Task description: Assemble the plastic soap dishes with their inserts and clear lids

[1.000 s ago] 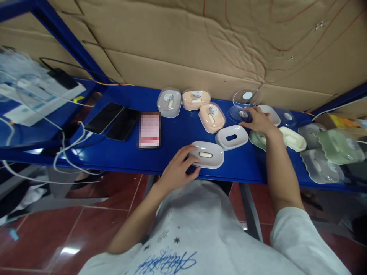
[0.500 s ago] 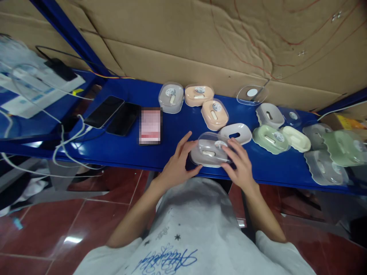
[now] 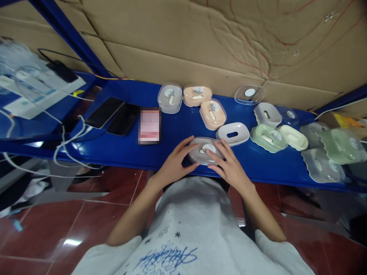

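A grey oval soap box [image 3: 200, 147] with a clear lid lies near the front edge of the blue shelf [image 3: 172, 133]. My left hand [image 3: 175, 164] grips its left end, fingers curled round the side. My right hand [image 3: 229, 168] lies on its right half, fingers pressed flat on the clear lid. Right behind it sits a lidless white box [image 3: 233, 133]. Two peach boxes [image 3: 212, 114] and a grey lidded box [image 3: 169, 97] stand farther back.
A loose clear lid [image 3: 249, 94] leans at the cardboard wall. Green, cream and grey boxes [image 3: 268, 137] crowd the shelf's right end. Two dark phones [image 3: 113, 116] and a pink card [image 3: 149, 125] lie at the left, with white cables [image 3: 64, 147] hanging over the edge.
My right hand came from the far lids with a clear lid and set it on the grey box; now it presses on top. My left hand stayed at the box's left end.
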Demonstrator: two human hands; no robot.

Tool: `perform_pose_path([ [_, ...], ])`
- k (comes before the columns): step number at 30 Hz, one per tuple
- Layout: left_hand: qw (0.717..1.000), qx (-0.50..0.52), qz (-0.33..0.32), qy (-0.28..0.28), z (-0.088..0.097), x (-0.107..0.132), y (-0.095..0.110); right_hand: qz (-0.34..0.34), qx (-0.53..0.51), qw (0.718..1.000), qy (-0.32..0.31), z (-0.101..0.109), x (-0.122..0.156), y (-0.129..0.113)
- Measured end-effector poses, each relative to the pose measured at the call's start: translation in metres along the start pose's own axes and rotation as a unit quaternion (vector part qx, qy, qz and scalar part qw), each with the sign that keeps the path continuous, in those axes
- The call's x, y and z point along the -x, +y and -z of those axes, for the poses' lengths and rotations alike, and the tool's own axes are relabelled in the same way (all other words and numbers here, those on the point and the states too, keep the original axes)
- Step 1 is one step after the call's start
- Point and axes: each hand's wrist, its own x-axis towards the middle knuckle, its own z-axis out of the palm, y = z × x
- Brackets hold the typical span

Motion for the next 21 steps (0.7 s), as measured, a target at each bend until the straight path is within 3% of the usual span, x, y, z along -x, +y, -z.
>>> perform_pose_path([
  [10,1.000,0.003,-0.015,-0.020,-0.002,0.001,-0.008,-0.007,0.009,1.000,0.010,0.005,0.006,-0.008],
  [21,1.000,0.000,0.005,-0.024,0.000,0.001,-0.004,0.003,-0.041,0.999,-0.035,0.018,-0.004,0.015],
])
